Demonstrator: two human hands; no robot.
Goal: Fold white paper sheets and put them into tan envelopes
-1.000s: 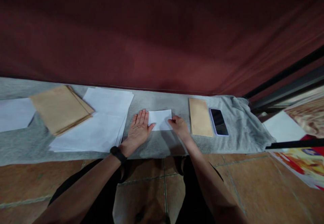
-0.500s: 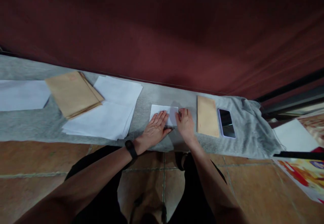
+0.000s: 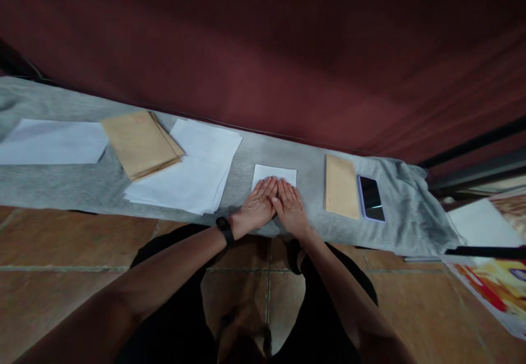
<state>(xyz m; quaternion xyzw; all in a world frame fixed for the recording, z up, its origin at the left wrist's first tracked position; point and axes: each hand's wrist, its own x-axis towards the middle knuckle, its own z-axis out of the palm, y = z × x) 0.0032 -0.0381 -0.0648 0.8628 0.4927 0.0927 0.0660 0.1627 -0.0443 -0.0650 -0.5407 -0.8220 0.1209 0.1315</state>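
A small white piece of paper (image 3: 274,171), apparently folded, lies on the grey cloth in front of me. Flat on its near part rests my left hand (image 3: 259,204), fingers stretched out and pointing away from me. My right hand (image 3: 291,205) lies flat beside it on the same paper, its fingers also extended. The two hands touch along their inner sides, thumbs close together. Both palms hide the paper's near edge. To the right of my hands is a brown envelope (image 3: 341,186), and to the left are large white sheets (image 3: 189,180).
Several brown envelopes (image 3: 142,143) are stacked partly over the large sheets. More white paper (image 3: 53,142) lies at far left. A phone (image 3: 372,198) sits right of the single envelope. The narrow grey cloth (image 3: 304,224) ends at a dark red hanging fabric (image 3: 263,90).
My right hand has moved left from the paper's right edge onto the paper, flattening beside my left hand. The view has shifted slightly, so the left-side papers appear farther right.
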